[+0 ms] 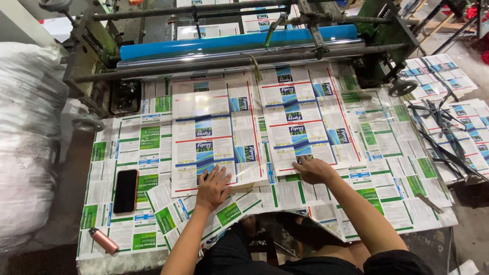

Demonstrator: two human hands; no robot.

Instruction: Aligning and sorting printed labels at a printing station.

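Two stacks of glossy printed sheets lie side by side on the table below a machine. My left hand (212, 186) rests flat, fingers spread, on the near edge of the left stack (214, 127). My right hand (311, 170) presses on the near edge of the right stack (300, 117), fingers pointing left. Both stacks show white panels with red lines and blue-green pictures. Neither hand grips anything.
The table (127, 158) is covered with green-and-white printed sheets. A black phone (125, 191) and a pink lighter (103, 240) lie at the left. The machine's blue roller (234, 40) runs across the back. A white sack (28, 137) stands at left; more sheets and black straps (443, 132) at right.
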